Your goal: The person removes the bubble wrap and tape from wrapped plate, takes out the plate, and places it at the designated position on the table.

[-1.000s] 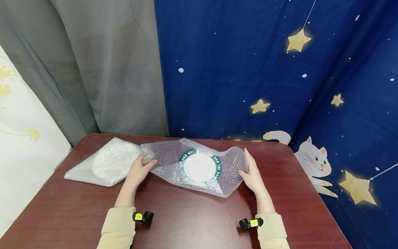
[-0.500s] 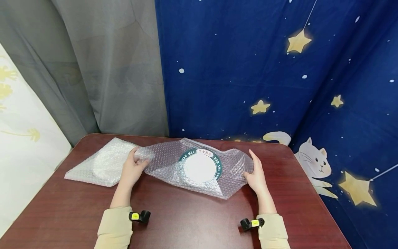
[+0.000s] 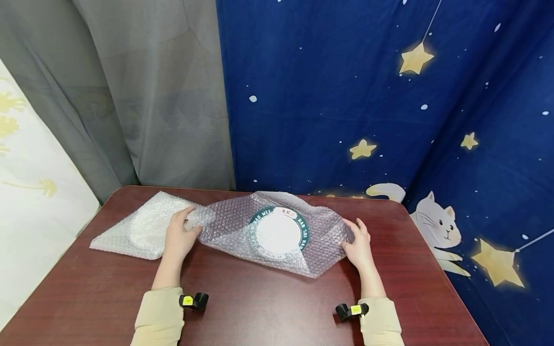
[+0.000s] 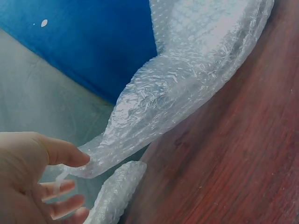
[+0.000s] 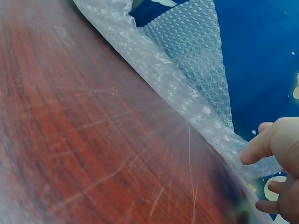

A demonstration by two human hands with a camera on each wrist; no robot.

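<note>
A sheet of bubble wrap (image 3: pixel 231 218) lies across the middle of the table, folded partly over a round white plate (image 3: pixel 278 233) with lettered green sections on its rim. My left hand (image 3: pixel 179 234) pinches the sheet's left end; in the left wrist view the thumb (image 4: pixel 70 154) presses on the gathered tip. At the opposite end, my right hand (image 3: pixel 359 246) holds the edge, with its thumb (image 5: pixel 257 149) on top in the right wrist view. Other right fingers are partly behind the film. The plate's lower rim shows faintly through the wrap.
To the left lies a second bubble-wrapped bundle (image 3: pixel 144 230) with a pale round shape inside, close to my left hand. The dark red wooden table (image 3: pixel 268 307) has its back edge near grey and blue curtains (image 3: pixel 311 96).
My left hand has moved left with the wrap's end, and my right hand slightly right. The sheet is stretched wider, and more lettering shows along the plate's upper rim.
</note>
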